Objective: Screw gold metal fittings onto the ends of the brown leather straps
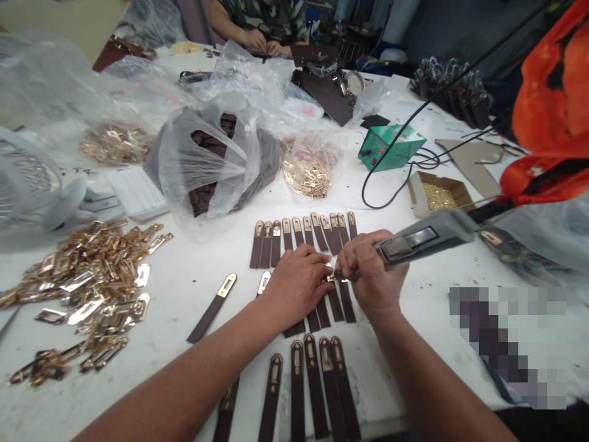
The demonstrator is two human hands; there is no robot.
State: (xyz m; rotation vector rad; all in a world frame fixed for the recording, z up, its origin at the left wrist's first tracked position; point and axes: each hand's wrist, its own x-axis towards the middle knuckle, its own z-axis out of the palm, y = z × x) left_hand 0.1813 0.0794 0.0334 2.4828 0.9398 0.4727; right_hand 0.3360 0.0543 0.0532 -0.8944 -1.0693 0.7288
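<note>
My right hand (pixel 375 270) is closed around a grey electric screwdriver (pixel 421 238), which slants down to the left. Its tip is at the gold end of a brown strap (pixel 335 306) in the middle row. My left hand (pixel 299 283) lies over that row, its fingertips pressed together on the gold fitting by the tip; the exact contact is partly hidden. Beyond my hands runs a row of brown straps with gold plates (pixel 296 227). Nearer to me lie several more plated straps (pixel 314 387), and a single strap (pixel 211 309) rests left of my forearm.
Loose gold plates (pixel 87 276) are heaped at left. Behind stand a plastic bag of dark pieces (pixel 216 162), a bag of small gold parts (pixel 313 172), a green box (pixel 391 147) with a black cable, and a carton of tiny gold pieces (pixel 439 196). Another person's hands (pixel 264 44) work across the table.
</note>
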